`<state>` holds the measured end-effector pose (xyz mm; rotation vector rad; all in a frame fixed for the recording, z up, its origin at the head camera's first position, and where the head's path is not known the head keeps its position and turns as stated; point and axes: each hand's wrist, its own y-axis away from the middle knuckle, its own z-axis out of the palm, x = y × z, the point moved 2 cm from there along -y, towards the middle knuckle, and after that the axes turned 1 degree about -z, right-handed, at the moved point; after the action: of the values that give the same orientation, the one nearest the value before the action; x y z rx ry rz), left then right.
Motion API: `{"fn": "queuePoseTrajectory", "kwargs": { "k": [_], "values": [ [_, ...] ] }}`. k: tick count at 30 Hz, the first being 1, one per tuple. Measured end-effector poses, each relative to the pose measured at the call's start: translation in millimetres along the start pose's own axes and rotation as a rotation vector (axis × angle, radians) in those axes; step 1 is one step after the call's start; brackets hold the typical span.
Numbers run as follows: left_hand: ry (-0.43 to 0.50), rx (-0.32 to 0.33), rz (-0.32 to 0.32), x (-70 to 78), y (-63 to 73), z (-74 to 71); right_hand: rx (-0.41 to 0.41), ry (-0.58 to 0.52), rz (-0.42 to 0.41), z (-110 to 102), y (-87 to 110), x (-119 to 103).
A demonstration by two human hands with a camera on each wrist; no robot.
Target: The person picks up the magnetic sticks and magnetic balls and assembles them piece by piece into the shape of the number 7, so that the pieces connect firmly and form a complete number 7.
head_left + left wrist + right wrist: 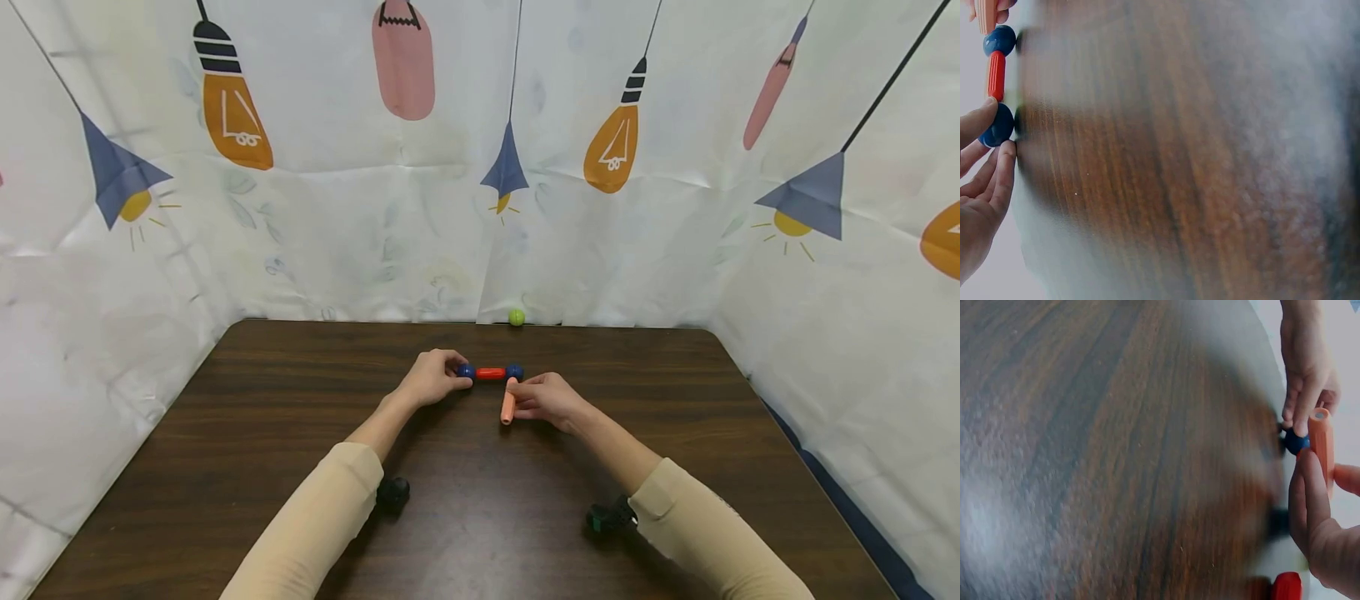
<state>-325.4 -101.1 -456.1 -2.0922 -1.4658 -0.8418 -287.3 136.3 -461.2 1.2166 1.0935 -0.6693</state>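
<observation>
A red ribbed rod (491, 373) joins two dark blue balls, the left ball (466, 372) and the right ball (514, 372), in a row near the back of the table. My left hand (437, 377) grips the left ball between thumb and fingers, which the left wrist view shows closely. Between thumb and fingers, my right hand (551, 400) pinches a light orange rod (507, 407). Its far end is at the right ball; whether it is joined there I cannot tell. In the right wrist view, the orange rod (1321, 447) shows a hole in its near end.
A yellow-green ball (517, 317) sits at the back edge of the dark wooden table (300, 358), against the patterned cloth (337, 242). Black devices (393, 493) are on both wrists. A red piece (1287, 587) shows at the right wrist view's lower edge.
</observation>
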Motion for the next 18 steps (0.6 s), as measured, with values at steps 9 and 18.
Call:
{"fn": "queuePoseTrajectory", "kwargs": {
  "k": [9,18],
  "values": [
    [-0.006,0.001,0.004,-0.3,-0.9,-0.1,-0.023,-0.100,0.017,6.3,-3.8,3.3],
    [-0.007,-0.013,-0.008,-1.1,-2.8,-0.5,-0.024,-0.124,0.029,8.7,-4.7,0.5]
  ]
}}
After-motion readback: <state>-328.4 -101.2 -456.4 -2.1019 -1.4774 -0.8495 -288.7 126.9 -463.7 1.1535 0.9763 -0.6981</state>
